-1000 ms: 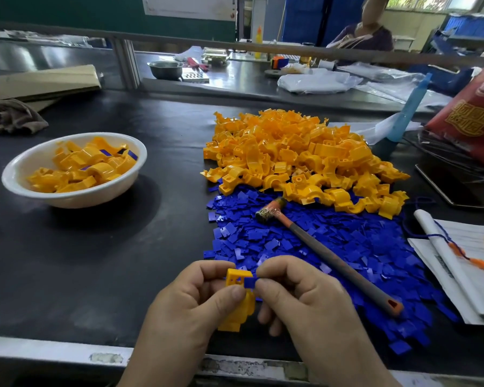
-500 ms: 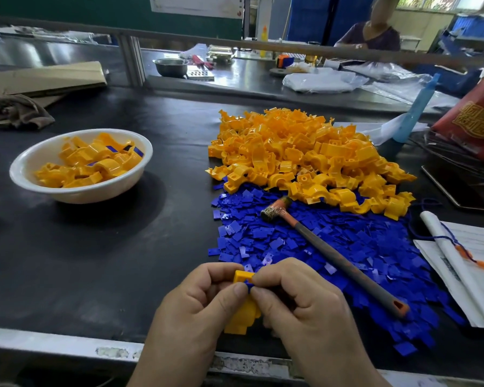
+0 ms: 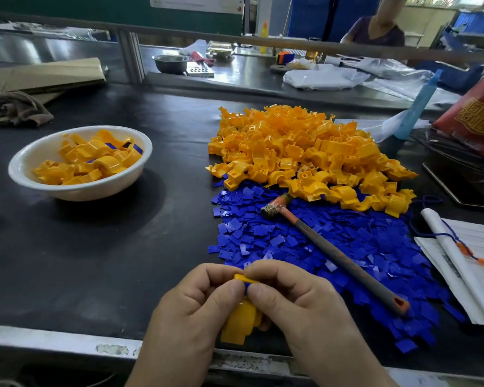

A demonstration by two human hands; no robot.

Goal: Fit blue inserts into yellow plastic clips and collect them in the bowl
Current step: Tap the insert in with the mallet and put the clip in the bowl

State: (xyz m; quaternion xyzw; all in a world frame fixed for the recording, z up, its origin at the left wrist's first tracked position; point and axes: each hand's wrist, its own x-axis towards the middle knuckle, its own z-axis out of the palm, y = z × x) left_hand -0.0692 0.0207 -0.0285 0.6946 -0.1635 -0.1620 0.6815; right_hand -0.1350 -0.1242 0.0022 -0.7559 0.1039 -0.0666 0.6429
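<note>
Two thumbs on blue insert (image 3: 248, 284)

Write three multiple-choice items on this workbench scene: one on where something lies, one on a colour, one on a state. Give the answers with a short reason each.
1. Where does the hammer lie?
A. In the white bowl
B. On the spread of blue inserts
C. On the cardboard at the far left

2. What colour are the flat loose inserts nearest the person?
A. Blue
B. Green
C. Red

3. What is the state of the clip at the near edge?
A. Lying loose on the table
B. Dropped in the bowl
C. Held between both hands

Answers:
1 B, its head and handle rest across the blue pieces, below the yellow clip pile.
2 A, the whole near spread is blue.
3 C, the left hand and right hand pinch it together, away from the bowl.
</note>
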